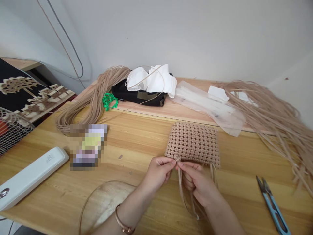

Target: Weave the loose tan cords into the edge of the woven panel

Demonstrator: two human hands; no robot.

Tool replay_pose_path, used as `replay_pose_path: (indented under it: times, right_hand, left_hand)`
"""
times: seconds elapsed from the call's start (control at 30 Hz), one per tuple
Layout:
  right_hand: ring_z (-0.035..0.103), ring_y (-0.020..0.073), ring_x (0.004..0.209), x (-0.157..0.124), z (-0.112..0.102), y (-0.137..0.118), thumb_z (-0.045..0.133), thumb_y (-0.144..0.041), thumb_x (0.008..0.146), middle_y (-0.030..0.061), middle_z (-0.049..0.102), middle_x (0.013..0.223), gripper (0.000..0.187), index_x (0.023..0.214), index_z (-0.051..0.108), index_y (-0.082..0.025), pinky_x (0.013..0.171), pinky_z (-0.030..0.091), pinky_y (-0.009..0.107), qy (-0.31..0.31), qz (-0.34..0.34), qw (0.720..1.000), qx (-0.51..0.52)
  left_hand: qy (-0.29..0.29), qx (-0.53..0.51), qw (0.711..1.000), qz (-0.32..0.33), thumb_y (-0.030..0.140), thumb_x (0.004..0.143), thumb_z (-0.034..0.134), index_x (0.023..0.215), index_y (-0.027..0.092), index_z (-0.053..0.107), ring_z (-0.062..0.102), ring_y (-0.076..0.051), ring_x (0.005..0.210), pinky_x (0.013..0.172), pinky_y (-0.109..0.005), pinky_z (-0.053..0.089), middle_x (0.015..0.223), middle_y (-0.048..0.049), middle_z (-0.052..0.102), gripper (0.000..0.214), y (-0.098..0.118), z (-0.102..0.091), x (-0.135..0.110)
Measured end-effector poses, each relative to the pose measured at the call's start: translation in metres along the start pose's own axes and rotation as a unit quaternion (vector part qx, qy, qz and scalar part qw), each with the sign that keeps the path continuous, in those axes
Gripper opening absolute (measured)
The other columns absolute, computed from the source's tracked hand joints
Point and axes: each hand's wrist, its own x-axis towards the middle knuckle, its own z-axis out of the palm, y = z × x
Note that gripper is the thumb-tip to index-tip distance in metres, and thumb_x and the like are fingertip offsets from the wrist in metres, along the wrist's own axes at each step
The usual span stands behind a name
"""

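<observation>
A woven panel of tan flat cord [194,142] lies on the wooden table, its openwork rows running across. At its lower left edge my left hand [160,169] pinches a cord between thumb and forefinger. Close beside it, my right hand [195,179] grips the same spot, thumb and forefinger together on a tan cord strand [180,182]. The fingertips nearly meet at a small crossing of cord. Loose ends hang below the panel's edge, partly behind my right hand. How the strands cross under my fingertips is hidden.
Blue-handled thread snips [274,207] lie at the right. Bundles of tan cord [95,94] stretch along the back left and right. A black pouch [139,94] with white tissue [158,78] sits behind, near a plastic sleeve [210,106]. A white device [34,176] and a phone [89,147] lie left.
</observation>
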Motion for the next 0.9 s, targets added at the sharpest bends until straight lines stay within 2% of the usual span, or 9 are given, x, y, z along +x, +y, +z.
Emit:
replay_pose_path:
  times: [0.07, 0.13, 0.27, 0.33, 0.43, 0.5, 0.67, 0.77, 0.9]
  right_hand:
    - [0.010, 0.0020, 0.032, 0.000, 0.001, 0.000, 0.067, -0.039, 0.059, -0.0127, 0.022, 0.029, 0.027, 0.055, 0.055, -0.015, 0.034, 0.006, 0.019, 0.005, -0.005, 1.000, -0.014]
    - [0.011, 0.0025, 0.032, -0.001, 0.003, 0.000, 0.066, -0.039, 0.060, -0.0119, 0.023, 0.030, 0.026, 0.054, 0.057, -0.015, 0.034, 0.006, 0.020, 0.017, -0.016, 0.999, -0.042]
    - [0.014, 0.0036, 0.034, -0.003, 0.007, -0.001, 0.064, -0.040, 0.061, -0.0081, 0.032, 0.033, 0.026, 0.054, 0.062, -0.015, 0.035, 0.007, 0.022, 0.029, -0.060, 0.992, -0.107]
    - [0.016, 0.0043, 0.034, -0.004, 0.007, -0.002, 0.064, -0.040, 0.062, -0.0069, 0.036, 0.033, 0.025, 0.052, 0.063, -0.016, 0.036, 0.010, 0.022, 0.031, -0.074, 0.990, -0.119]
    - [0.016, 0.0051, 0.033, -0.005, 0.007, -0.002, 0.063, -0.039, 0.063, -0.0079, 0.030, 0.030, 0.024, 0.052, 0.064, -0.018, 0.036, 0.012, 0.023, 0.035, -0.076, 0.989, -0.122]
    - [0.014, 0.0049, 0.033, -0.005, 0.007, -0.002, 0.063, -0.040, 0.062, -0.0086, 0.026, 0.030, 0.024, 0.052, 0.064, -0.017, 0.036, 0.010, 0.023, 0.030, -0.068, 0.990, -0.119]
    - [0.013, 0.0035, 0.034, -0.003, 0.004, 0.000, 0.064, -0.042, 0.061, -0.0105, 0.024, 0.032, 0.028, 0.055, 0.059, -0.015, 0.036, 0.006, 0.022, 0.016, -0.036, 0.994, -0.101]
    - [0.012, 0.0030, 0.033, -0.002, -0.002, -0.001, 0.063, -0.043, 0.062, -0.0116, 0.023, 0.032, 0.029, 0.056, 0.057, -0.015, 0.035, 0.006, 0.021, -0.006, -0.026, 0.995, -0.096]
    - [0.013, 0.0034, 0.034, -0.002, -0.008, -0.004, 0.061, -0.043, 0.065, -0.0117, 0.024, 0.032, 0.029, 0.061, 0.058, -0.014, 0.035, 0.009, 0.021, -0.035, -0.021, 0.990, -0.133]
  left_hand:
    - [0.009, 0.041, 0.999, 0.026, 0.032, 0.062, 0.062, 0.054, 0.012, 0.061, 0.042, -0.007, 0.041, 0.042, -0.020, 0.032, 0.044, 0.0014, 0.050, 0.022, 0.001, -0.001, 0.001]
    - [0.012, 0.086, 0.996, 0.037, 0.027, 0.063, 0.060, 0.053, 0.012, 0.061, 0.049, -0.010, 0.050, 0.052, -0.022, 0.039, 0.053, -0.0016, 0.056, 0.019, 0.002, -0.001, 0.001]
    - [0.010, 0.170, 0.985, 0.020, 0.022, 0.066, 0.051, 0.051, 0.014, 0.058, 0.049, -0.011, 0.049, 0.051, -0.022, 0.037, 0.050, -0.0002, 0.053, 0.018, 0.004, -0.002, 0.002]
    - [0.027, 0.223, 0.973, 0.049, 0.020, 0.066, 0.048, 0.049, 0.015, 0.055, 0.046, -0.011, 0.048, 0.049, -0.021, 0.033, 0.047, 0.0011, 0.050, 0.019, 0.004, -0.001, 0.003]
    - [0.047, 0.268, 0.956, 0.114, 0.017, 0.064, 0.046, 0.043, 0.015, 0.051, 0.042, -0.011, 0.051, 0.051, -0.021, 0.030, 0.045, 0.0016, 0.046, 0.022, 0.004, 0.001, 0.004]
    - [0.046, 0.228, 0.968, 0.089, 0.016, 0.063, 0.043, 0.040, 0.015, 0.048, 0.039, -0.009, 0.047, 0.048, -0.021, 0.027, 0.042, 0.0021, 0.042, 0.023, 0.003, 0.004, 0.004]
    - [0.037, 0.040, 0.996, -0.066, 0.028, 0.063, 0.053, 0.046, 0.016, 0.042, 0.017, -0.004, 0.035, 0.038, -0.021, 0.008, 0.040, 0.0081, 0.026, 0.024, 0.000, 0.008, 0.000]
    - [-0.006, -0.007, 0.996, -0.083, 0.043, 0.060, 0.063, 0.051, 0.015, 0.045, 0.015, -0.002, 0.035, 0.037, -0.021, 0.004, 0.040, 0.0093, 0.026, 0.034, 0.000, 0.005, -0.002]
    - [-0.035, -0.029, 0.996, -0.080, 0.046, 0.055, 0.068, 0.052, 0.014, 0.048, 0.014, -0.001, 0.034, 0.037, -0.021, 0.004, 0.037, 0.0102, 0.026, 0.038, 0.000, 0.002, -0.003]
